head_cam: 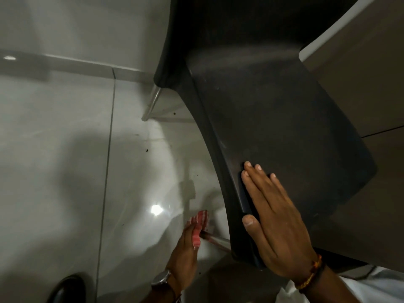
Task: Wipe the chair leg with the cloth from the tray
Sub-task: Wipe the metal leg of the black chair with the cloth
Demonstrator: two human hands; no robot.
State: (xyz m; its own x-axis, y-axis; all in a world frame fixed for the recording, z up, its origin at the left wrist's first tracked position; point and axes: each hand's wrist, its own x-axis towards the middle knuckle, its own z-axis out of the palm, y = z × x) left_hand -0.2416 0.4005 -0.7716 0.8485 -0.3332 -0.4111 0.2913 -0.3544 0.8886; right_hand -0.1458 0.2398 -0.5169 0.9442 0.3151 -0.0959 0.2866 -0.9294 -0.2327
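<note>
A dark grey plastic chair (273, 110) fills the upper right of the head view. My right hand (277, 217) lies flat on its seat edge, fingers together, holding nothing. Below the seat, my left hand (185, 254) grips a red-and-white checked cloth (200, 226) wrapped around the low end of a thin metal chair leg (218, 241) near the floor. A second shiny chair leg (153, 101) shows farther back under the seat. The tray is out of view.
Glossy white floor tiles (65, 171) spread left, with a bright light reflection. A white wall and skirting (87, 64) run behind. A beige cabinet (371, 73) stands right of the chair. A black shoe tip (67, 289) sits at bottom left.
</note>
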